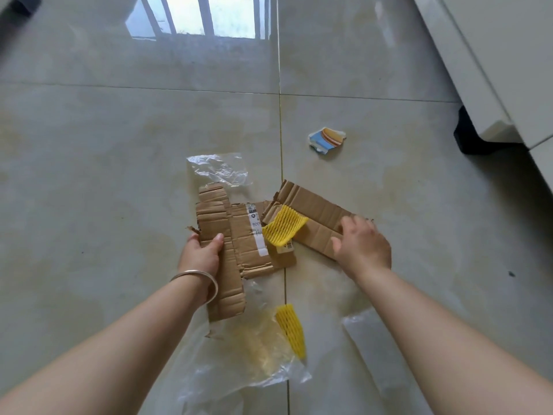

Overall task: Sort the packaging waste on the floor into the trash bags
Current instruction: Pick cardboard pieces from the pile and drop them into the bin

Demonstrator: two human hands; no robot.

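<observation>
A glossy beige tiled floor (pixel 119 145) reflects a barred window. Nearest lie two clear plastic sheets (pixel 239 369), one partly covering a yellow foam net (pixel 291 330). The left hand (pixel 202 253), wearing a bangle (pixel 197 280), pinches torn cardboard (pixel 227 265). The right hand (pixel 362 247), fingers spread, rests on a second cardboard piece (pixel 311 211), perhaps touching only its edge. A second foam net (pixel 284 229) lies between them. Farther off: a third plastic sheet (pixel 218 169), a printed scrap (pixel 327 140), white furniture (pixel 493 70).
</observation>
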